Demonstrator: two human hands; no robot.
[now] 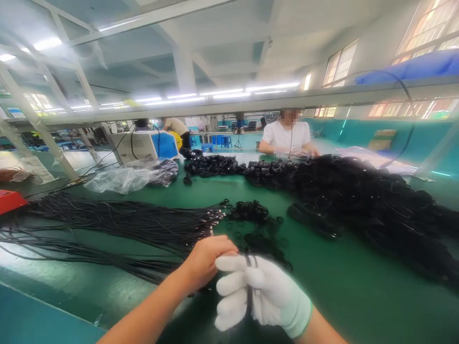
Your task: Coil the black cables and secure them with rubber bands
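Note:
My left hand [206, 262], bare, is closed at the bottom centre, its fingertips touching the fingers of my right hand; what it grips is hidden. My right hand [263, 294] wears a white glove with a green cuff and is closed on a black cable [250, 298], which loops over its fingers and hangs down across the palm. Just beyond both hands lie small black rings [251, 211] in a loose pile. Long black cables [143, 222] with small metal ends stretch across the green table [358, 286] from the left towards my hands.
A large heap of coiled black cables [344, 196] spreads over the right and back. Clear plastic bags [125, 177] and a white-and-blue machine [147, 145] stand back left, a red object [11, 201] at the left edge. A person [287, 136] in white sits opposite.

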